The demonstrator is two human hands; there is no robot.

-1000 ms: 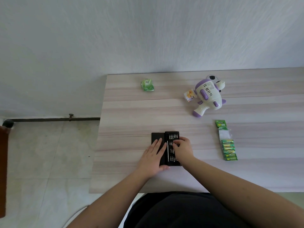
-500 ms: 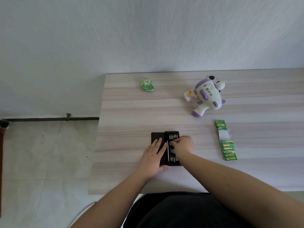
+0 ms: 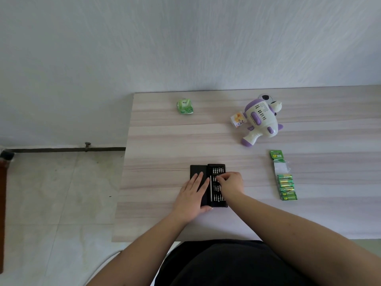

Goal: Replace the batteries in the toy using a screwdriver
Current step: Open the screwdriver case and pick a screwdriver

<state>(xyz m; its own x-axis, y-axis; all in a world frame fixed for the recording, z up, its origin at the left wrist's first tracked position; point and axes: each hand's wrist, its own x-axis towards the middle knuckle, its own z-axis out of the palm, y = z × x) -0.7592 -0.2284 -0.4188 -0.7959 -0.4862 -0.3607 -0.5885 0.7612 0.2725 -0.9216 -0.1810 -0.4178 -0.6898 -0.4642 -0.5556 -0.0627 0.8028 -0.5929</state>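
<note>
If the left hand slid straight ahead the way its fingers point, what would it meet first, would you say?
The left hand lies flat on the bit case's lid, fingers pointing away. Past the lid's far edge comes bare table; the green packet seems the first object near that line.

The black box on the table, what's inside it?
The open black box holds rows of small silver screwdriver bits and a long thin silver rod. The right hand hides some bits, fingers curled among them. The left hand lies flat on the lid.
</note>
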